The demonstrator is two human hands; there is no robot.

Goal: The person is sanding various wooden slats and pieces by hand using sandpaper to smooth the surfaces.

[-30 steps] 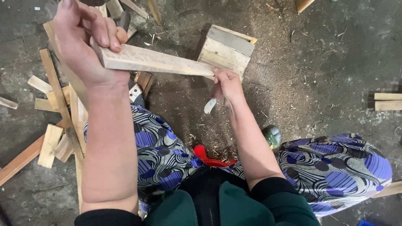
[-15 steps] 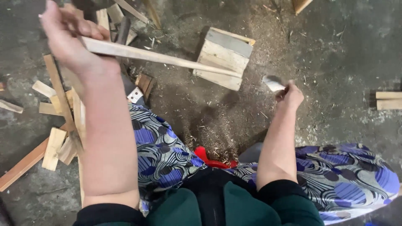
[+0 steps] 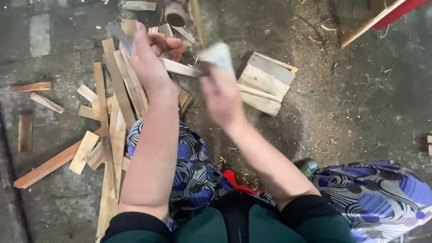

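Fingers of the left hand (image 3: 150, 63) clamp a wood strip (image 3: 180, 68), holding it steady; the right hand (image 3: 222, 92), fisted beside it, swings a blurred blade (image 3: 219, 55) above a wooden block (image 3: 265, 83).

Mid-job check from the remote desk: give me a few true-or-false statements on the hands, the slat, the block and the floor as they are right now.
1. The left hand grips a thin wooden slat. True.
2. The right hand is empty. False: it holds a blurred pale tool, its kind unclear.
3. A stacked wooden block sits on the floor beyond the hands. True.
4. The pile of wood strips lies to the person's right. False: it lies to the left.
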